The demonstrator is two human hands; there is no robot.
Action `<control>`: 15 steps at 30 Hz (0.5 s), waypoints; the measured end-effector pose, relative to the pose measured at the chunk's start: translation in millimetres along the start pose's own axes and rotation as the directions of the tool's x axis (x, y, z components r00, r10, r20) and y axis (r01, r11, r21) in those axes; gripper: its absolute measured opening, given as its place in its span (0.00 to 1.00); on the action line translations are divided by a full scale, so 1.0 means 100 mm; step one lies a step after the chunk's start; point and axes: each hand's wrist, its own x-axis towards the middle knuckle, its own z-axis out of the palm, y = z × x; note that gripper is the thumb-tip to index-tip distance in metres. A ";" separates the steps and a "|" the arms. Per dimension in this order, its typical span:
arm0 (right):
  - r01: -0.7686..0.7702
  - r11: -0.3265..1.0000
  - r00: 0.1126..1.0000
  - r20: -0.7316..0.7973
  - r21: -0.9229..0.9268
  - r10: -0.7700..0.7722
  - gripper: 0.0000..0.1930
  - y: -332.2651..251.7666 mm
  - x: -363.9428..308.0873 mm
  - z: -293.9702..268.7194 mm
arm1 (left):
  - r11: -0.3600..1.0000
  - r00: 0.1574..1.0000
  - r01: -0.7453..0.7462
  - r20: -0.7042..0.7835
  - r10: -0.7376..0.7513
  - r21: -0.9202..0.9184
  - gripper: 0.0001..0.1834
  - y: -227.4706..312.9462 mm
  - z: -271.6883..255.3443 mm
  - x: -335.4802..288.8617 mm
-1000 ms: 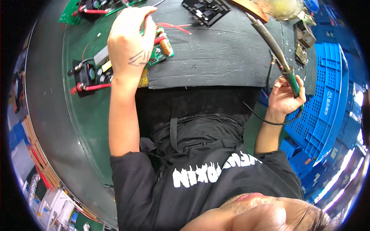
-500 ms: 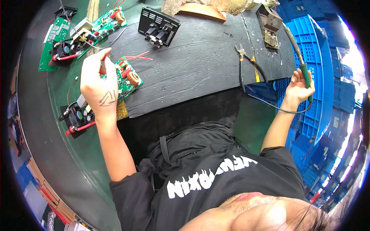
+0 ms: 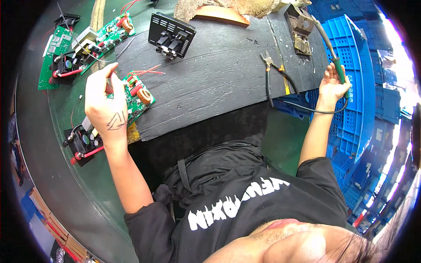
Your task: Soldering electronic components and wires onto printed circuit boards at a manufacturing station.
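Observation:
My left hand (image 3: 107,103) is closed in a pinch at the left edge of the black work surface. Thumb and forefinger hold a thin grey wire (image 3: 125,49) that looks like solder; one length runs up to the far left, a short end points right. Below and partly behind this hand lies a green circuit board (image 3: 147,98) with a copper coil and red leads. Its small fan (image 3: 84,139) and red cable hang past my wrist. At the right, my right hand (image 3: 332,85) grips the green handle of a soldering iron (image 3: 338,70), raised beside the blue crate.
Side cutters (image 3: 268,72) lie with jaws open on the black mat (image 3: 210,83). A slotted black panel (image 3: 171,35) stands behind. More circuit boards (image 3: 55,50) sit far left. A metal stand (image 3: 301,28) occupies the far right corner, beside a blue crate (image 3: 351,57).
The view has shifted slightly, moving the bench leftward. My right hand has risen a little with the soldering iron. My left hand keeps its pinch over the board.

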 end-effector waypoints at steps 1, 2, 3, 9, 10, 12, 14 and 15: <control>-0.007 1.000 1.000 0.012 -0.009 0.007 0.28 0.00 0.03 0.04 | 1.000 1.000 0.000 0.002 0.000 0.000 0.13 0.00 0.00 0.00; -0.006 1.000 0.999 0.032 -0.011 0.006 0.28 0.00 0.05 0.08 | 1.000 1.000 0.001 0.005 -0.001 0.001 0.13 0.00 -0.01 0.00; 0.002 1.000 1.000 0.026 -0.022 -0.001 0.28 0.00 0.06 0.13 | 1.000 1.000 0.000 0.006 0.000 0.001 0.12 0.00 -0.01 0.00; 0.130 0.981 0.991 -0.021 -0.143 -0.135 0.26 0.10 -0.01 0.36 | 1.000 1.000 -0.003 0.014 0.003 0.003 0.12 -0.01 -0.02 -0.01; 0.133 0.972 0.990 -0.025 -0.194 -0.140 0.26 0.14 -0.02 0.37 | 1.000 1.000 0.000 0.017 0.000 0.000 0.12 -0.01 -0.02 -0.01; 0.120 0.968 0.992 -0.011 -0.222 -0.125 0.27 0.19 -0.04 0.37 | 1.000 1.000 0.001 0.017 -0.001 -0.005 0.12 -0.02 -0.01 0.00; 0.122 0.970 0.991 -0.037 -0.211 -0.132 0.27 0.18 -0.04 0.34 | 1.000 1.000 0.022 0.014 -0.022 -0.006 0.12 -0.02 -0.01 0.00; 0.135 0.969 0.988 -0.047 -0.205 -0.147 0.27 0.17 -0.04 0.32 | 1.000 1.000 0.012 0.012 -0.012 -0.002 0.12 -0.02 -0.01 0.00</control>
